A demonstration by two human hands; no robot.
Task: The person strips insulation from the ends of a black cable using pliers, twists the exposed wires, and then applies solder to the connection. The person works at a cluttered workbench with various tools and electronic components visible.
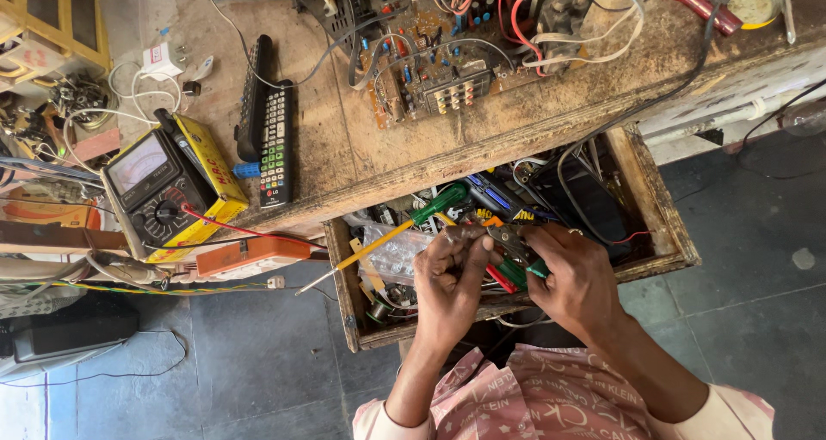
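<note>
pliers (514, 244) gripped, right hand (578, 287), over drawer (658, 201)

A yellow box (211, 169) is lying at the table's left edge, holding a black meter with a pale dial screen (138, 165).

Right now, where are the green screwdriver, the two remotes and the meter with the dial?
Screwdriver (440, 203), head view, on its green handle.
Remotes (275, 143), head view, on the button face of the nearer one.
Meter (151, 190), head view, on its black front above the dial.
</note>
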